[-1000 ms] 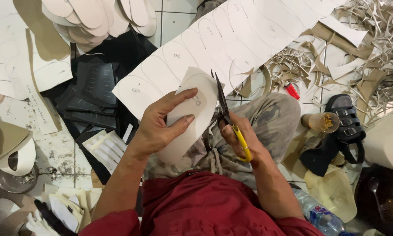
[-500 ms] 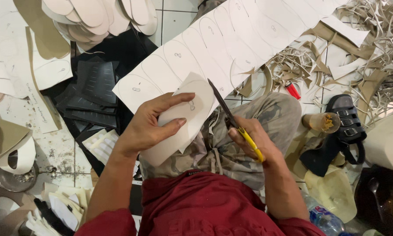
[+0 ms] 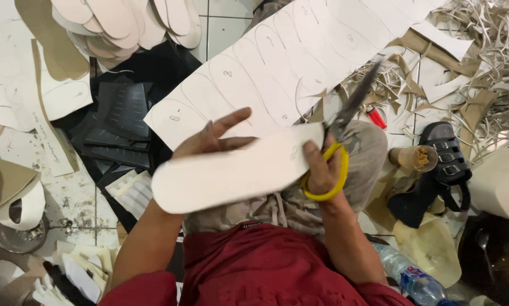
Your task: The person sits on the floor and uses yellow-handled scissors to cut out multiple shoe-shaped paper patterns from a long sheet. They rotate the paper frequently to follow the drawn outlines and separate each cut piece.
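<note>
With my right hand (image 3: 321, 170) pinching the cream foam insole cutout (image 3: 232, 170) while gripping yellow-handled scissors (image 3: 345, 122), left hand (image 3: 212, 139) splayed beneath, it may slip free.

Black sandal (image 3: 448, 152) beside red lighter (image 3: 377, 117), near curled offcut strips (image 3: 481, 51). Plastic water bottle (image 3: 408, 276) at lower right. Stack of cut insoles (image 3: 135, 22) top left, black sheets (image 3: 121, 113) below it.

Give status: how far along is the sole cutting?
Done: stacked cut soles and heaped offcuts. In hand: one cut-out sole, between left hand and right hand, which also holds yellow-handled scissors. Left: traced outlines uncut on the sheet.
</note>
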